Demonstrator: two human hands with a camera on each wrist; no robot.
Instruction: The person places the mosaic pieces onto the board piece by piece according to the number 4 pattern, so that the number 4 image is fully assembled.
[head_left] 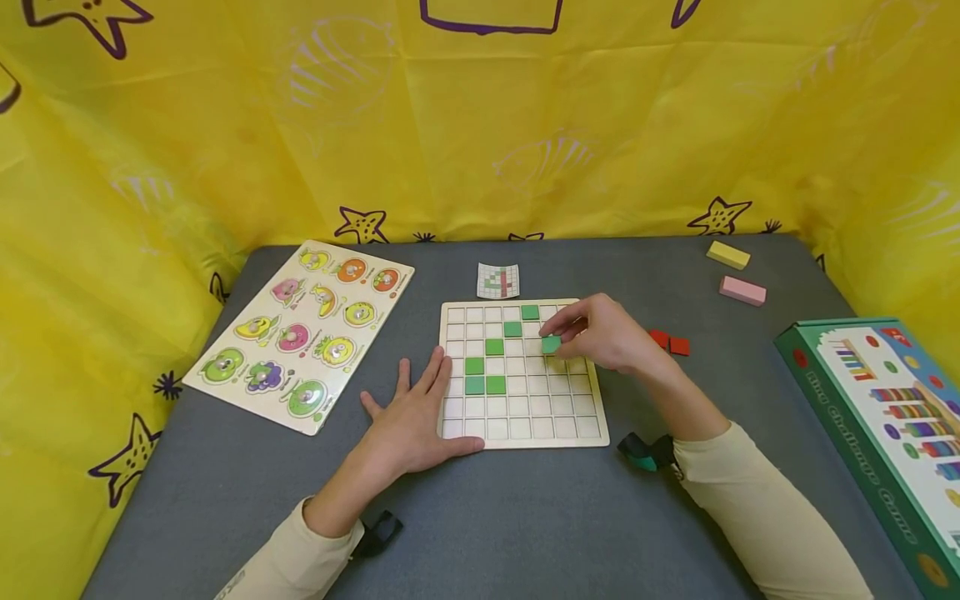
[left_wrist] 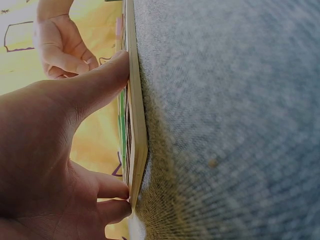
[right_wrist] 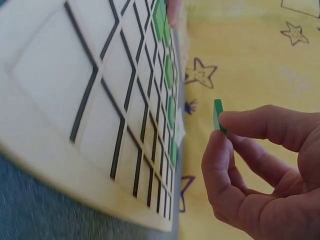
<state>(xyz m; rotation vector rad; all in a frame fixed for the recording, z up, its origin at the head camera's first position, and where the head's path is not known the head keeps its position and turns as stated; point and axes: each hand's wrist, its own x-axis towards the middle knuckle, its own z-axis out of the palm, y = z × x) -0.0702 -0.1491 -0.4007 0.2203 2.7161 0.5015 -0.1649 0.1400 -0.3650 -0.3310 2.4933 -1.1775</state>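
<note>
Green tile (head_left: 551,344) pinched above the grid board (head_left: 519,406)

Green tile, held clear of the grid board's surface, over the right half of the board and nearer its far edge than its near edge. Right hand (head_left: 603,333): thumb and index finger close together on the tile, gripping it by its edges; the other fingers curl beneath, as seen in the right wrist view. Left hand (head_left: 411,425): fingers extended and spread, grasping nothing; the fingertips touch the board's left edge, and the outstretched thumb lies on its near edge, close to the near left corner.

Six placed tiles (head_left: 494,347), also green, occupy cells of the board. Four descend in a diagonal from the far row toward the left side; the other two sit side by side in the fifth row from the far edge, one of them directly below the diagonal's lowest tile.

Surroundings, relative to the board: pattern card (head_left: 498,282), just beyond the far edge; fruit puzzle (head_left: 360,292), to the left; red tiles (head_left: 678,345), to the right, partly hidden by the right hand; yellow block (head_left: 728,255) and pink block (head_left: 742,290), beyond and to the right; game box (head_left: 862,433), well apart on the right.
</note>
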